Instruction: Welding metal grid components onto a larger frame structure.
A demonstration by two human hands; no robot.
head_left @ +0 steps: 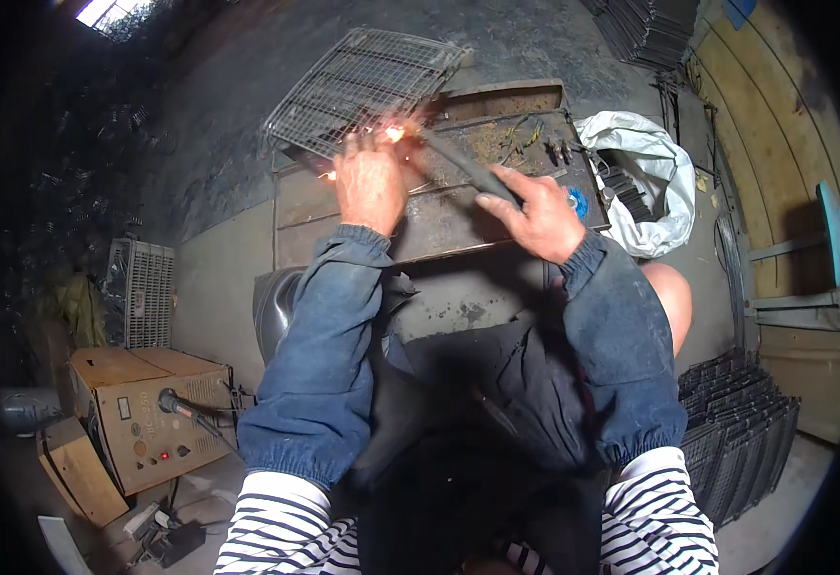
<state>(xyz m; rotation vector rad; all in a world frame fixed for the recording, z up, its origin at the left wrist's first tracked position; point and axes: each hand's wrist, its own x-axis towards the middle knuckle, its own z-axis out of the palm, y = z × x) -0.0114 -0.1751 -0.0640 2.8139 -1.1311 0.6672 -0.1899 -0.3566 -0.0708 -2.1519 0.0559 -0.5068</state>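
Observation:
A wire grid lies tilted across the far left of the metal workbench. My left hand is at its near edge, fingers bent and closed on it; the fingertips are partly hidden by glare. In my right hand is a dark, long-handled welding tool, fingers wrapped round its handle. Its far end is smeared by motion beside a bright orange glow with sparks, close to my left fingers. Smaller sparks show left of that hand.
A white sack with dark metal pieces stands right of the bench, by a blue item. Stacked dark grids sit at lower right. At lower left stands an orange-brown welding machine with a cable, a light crate behind it.

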